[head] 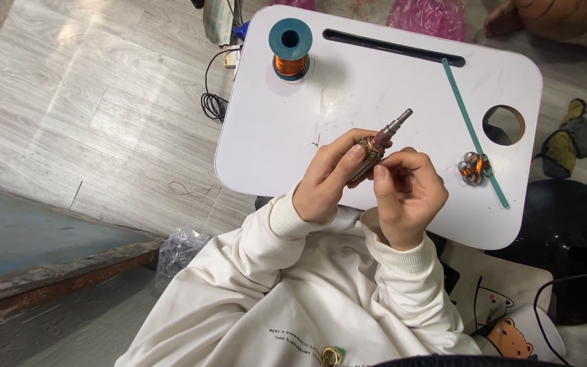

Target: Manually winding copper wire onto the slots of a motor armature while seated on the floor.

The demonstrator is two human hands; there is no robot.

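We see both hands closed on one small motor armature (377,145), held above the near middle of the white worktop (287,146). The left hand (325,182) has its grip wrapped round the lower body of the armature, thumb pressed along its side just below the copper winding. The right hand (407,191) pinches the same part from the right, its fingertips (383,165) meeting the winding end, so the two hands touch each other around it. The armature is tilted, its grey steel shaft (398,123) pointing up and to the far right, clear of both hands. Both wrists come out of cream ribbed sleeves (281,215).

On the worktop, at the far left, stands a teal spool of copper wire (290,47), upright, well apart from the hands. A thin teal strip (473,133) lies slanted across the right side, running from the long dark slot (393,47) at the far edge towards the near right. A small bundle of copper coil (475,168) lies touching that strip, near the right hand but apart from it. A round hole (504,125) is cut in the far right corner of the worktop. A black cable (213,102) lies coiled on the grey floor to the left.
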